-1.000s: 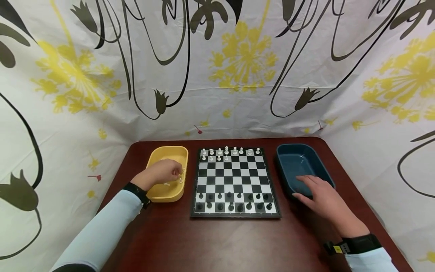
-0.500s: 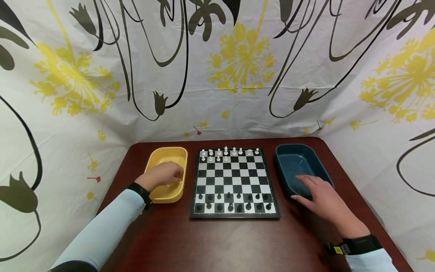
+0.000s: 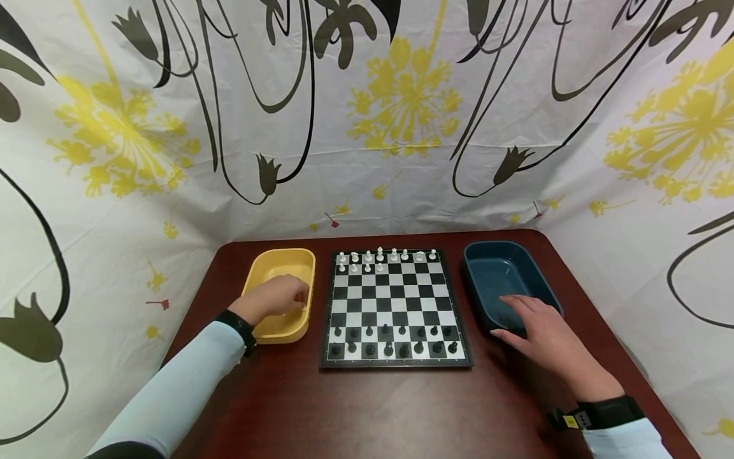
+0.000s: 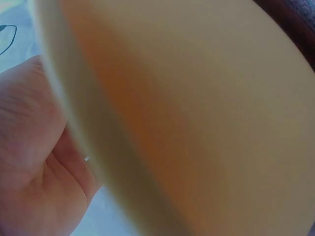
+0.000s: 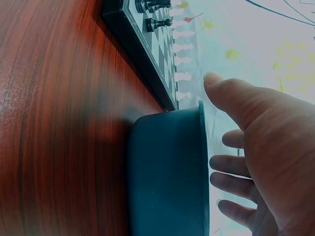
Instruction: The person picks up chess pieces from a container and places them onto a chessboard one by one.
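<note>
My left hand (image 3: 278, 296) reaches into the yellow tray (image 3: 281, 256) left of the chessboard (image 3: 395, 296), with its fingers curled down towards the tray's right wall. What lies under them is hidden. In the left wrist view only my palm (image 4: 34, 172) and the blurred yellow tray wall (image 4: 197, 123) show. My right hand (image 3: 541, 328) rests with straight fingers on the near rim of the dark blue tray (image 3: 499, 268); the hand (image 5: 266, 147) and the tray (image 5: 167, 172) also show in the right wrist view. White pieces (image 3: 381, 257) stand along the board's far rows and black pieces (image 3: 395, 341) fill the two near rows.
The dark wooden table (image 3: 373, 414) is bare in front of the board. A flowered white curtain (image 3: 367, 127) closes in the table at the back and on both sides. The blue tray's inside looks bare.
The left hand has settled a little lower in the yellow tray, and the white pieces seen by its fingertips earlier are now covered. The right hand has stayed put.
</note>
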A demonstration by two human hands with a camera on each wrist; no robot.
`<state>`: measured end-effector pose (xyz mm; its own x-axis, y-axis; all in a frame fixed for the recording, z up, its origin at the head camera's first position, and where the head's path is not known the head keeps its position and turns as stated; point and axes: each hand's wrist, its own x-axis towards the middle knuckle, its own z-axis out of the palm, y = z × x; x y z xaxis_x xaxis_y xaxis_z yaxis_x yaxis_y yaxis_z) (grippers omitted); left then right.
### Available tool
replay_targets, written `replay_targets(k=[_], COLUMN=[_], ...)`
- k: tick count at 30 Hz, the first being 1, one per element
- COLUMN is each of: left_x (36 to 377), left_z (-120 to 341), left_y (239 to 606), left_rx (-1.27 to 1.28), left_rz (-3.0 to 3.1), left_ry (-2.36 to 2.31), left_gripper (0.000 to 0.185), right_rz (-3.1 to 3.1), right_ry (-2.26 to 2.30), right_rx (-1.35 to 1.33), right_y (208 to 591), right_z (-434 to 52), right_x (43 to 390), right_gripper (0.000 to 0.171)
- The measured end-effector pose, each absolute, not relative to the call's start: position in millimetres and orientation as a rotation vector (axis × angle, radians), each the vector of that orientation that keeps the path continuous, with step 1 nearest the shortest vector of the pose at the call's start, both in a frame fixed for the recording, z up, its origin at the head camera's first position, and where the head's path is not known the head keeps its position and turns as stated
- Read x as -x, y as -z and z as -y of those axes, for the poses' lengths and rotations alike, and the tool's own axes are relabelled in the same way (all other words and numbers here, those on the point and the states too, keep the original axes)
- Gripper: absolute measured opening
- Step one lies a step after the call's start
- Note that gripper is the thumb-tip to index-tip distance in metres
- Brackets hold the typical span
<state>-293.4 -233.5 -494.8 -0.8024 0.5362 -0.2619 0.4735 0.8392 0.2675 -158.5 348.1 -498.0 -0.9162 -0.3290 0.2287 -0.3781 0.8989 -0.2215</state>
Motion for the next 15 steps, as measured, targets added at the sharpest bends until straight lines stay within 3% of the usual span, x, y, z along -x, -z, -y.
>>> replay_targets(k=[15], left_x=[296], left_z=[256], left_y=[465], left_rx=[-0.762], left_rz=[-2.751], left_ry=[-0.367], left_gripper=[0.008], right_rz=[2.886], right_ry=[-0.377], right_rx=[-0.547], right_y=[494], right_z=[-348], right_x=[159], right_gripper=[0.072])
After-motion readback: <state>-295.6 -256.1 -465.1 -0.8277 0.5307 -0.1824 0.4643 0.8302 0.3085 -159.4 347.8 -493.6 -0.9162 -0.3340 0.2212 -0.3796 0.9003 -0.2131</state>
